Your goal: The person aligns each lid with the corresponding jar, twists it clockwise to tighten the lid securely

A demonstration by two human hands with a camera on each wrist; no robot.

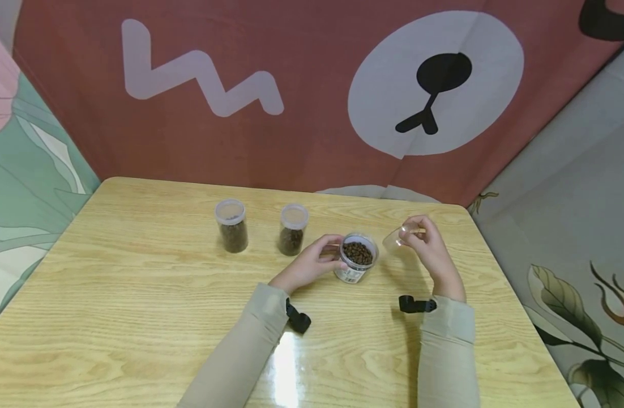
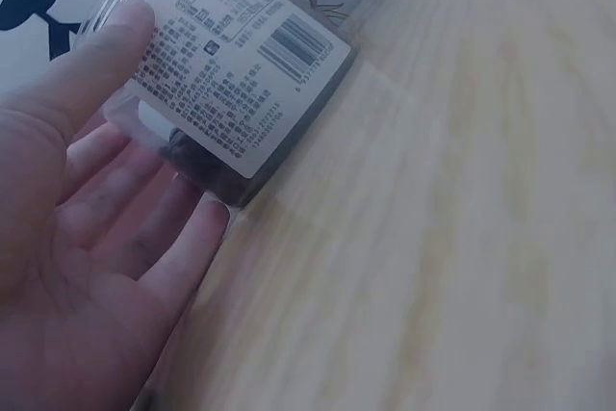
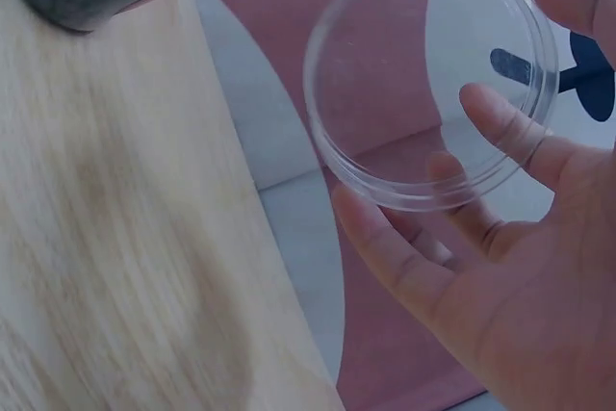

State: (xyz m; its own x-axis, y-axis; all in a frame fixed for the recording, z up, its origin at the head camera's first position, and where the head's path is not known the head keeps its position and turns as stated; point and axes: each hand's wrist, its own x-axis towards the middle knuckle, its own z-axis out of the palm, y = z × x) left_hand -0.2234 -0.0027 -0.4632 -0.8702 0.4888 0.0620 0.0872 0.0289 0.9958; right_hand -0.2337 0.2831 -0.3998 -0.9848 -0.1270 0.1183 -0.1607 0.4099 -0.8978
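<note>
My left hand (image 1: 308, 266) grips an uncapped clear jar (image 1: 350, 275) from its left side, thumb near the rim. Brown pellets (image 1: 358, 253) show through the jar's open top. In the left wrist view, a white label with a barcode (image 2: 296, 48) covers the jar's side, and the fingers lie around its lower part. To the right of the jar, my right hand (image 1: 434, 255) pinches a round clear lid (image 1: 392, 241) by its edge, raised above the table. The right wrist view shows the lid (image 3: 385, 74) between thumb and fingers, apart from the jar.
Two capped clear jars with dark contents, one at the far left (image 1: 234, 235) and one nearer my left hand (image 1: 291, 239), stand upright on the wooden table (image 1: 139, 294). Behind the table's back edge hangs a reddish-brown printed cloth (image 1: 312, 147). A grey patterned cloth (image 1: 561, 187) borders the right side.
</note>
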